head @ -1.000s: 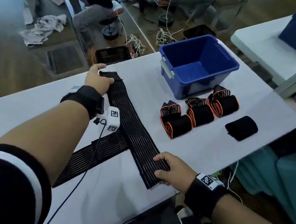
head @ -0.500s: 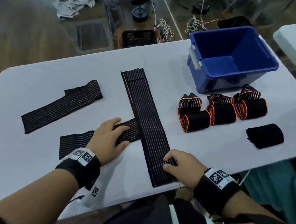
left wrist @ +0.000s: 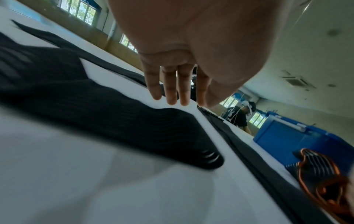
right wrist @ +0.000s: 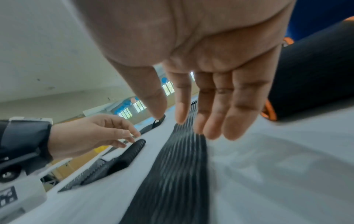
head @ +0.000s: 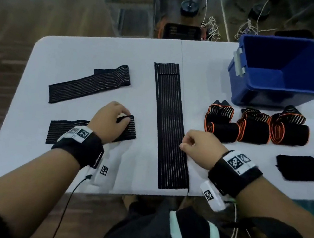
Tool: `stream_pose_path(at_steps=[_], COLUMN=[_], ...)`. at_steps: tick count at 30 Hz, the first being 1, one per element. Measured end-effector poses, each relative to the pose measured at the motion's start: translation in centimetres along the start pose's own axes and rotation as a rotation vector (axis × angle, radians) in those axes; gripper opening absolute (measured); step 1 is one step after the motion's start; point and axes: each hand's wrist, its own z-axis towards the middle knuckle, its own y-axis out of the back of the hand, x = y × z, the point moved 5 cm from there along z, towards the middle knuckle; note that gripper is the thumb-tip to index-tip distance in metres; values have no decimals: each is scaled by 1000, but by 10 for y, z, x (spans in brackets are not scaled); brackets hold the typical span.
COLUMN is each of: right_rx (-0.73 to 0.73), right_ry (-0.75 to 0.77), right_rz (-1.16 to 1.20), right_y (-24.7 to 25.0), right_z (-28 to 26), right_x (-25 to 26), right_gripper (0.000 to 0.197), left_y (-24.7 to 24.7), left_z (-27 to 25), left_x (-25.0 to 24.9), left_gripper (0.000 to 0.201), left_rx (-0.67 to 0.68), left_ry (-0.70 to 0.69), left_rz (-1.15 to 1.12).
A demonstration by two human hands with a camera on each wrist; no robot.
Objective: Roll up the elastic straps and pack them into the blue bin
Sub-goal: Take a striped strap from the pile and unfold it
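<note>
The long strap (head: 170, 125) lies flat down the middle of the white table (head: 92, 52), its near end at the table's front edge. The right hand (head: 200, 147) hovers at that strap's right edge, fingers loosely extended, holding nothing. Left of the long strap, the left hand (head: 108, 122) rests relaxed fingers on a shorter strap (head: 128, 128). Rolling looks about to begin; next, lift the near end and curl it tightly. Beyond and right of the long strap, three orange-edged rolls (head: 252, 127) wait before the empty blue bin (head: 238, 86).

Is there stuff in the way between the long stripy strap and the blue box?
Nothing blocks it. The long strap lies flat on the table, with bare tabletop between its far end and the blue bin. The orange-edged rolls sit to its right, just in front of the bin.
</note>
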Motion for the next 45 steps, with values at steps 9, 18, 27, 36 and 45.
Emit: stream_pose_path(at_steps=[9, 18, 27, 36, 45], right_rx=[-198, -203, -353, -400, -58], right_ry=[-157, -284, -303, -204, -4], right_rz=[635, 467, 508, 667, 496], right_y=[56, 66, 65, 73, 36], right_z=[132, 205, 224, 215, 81], right_x=[27, -2, 1, 2, 21], right_gripper=[17, 30, 24, 31, 9], left_y=[-2, -32, -37, -23, -13], left_z=[105, 151, 178, 180, 29], left_x=[-40, -34, -32, -39, -75], left_gripper=[28, 29, 35, 45, 6], left_rx=[-53, -2, -7, -18, 192], left_ry=[200, 461, 487, 358, -22], left_rz=[-377, -878, -956, -759, -178])
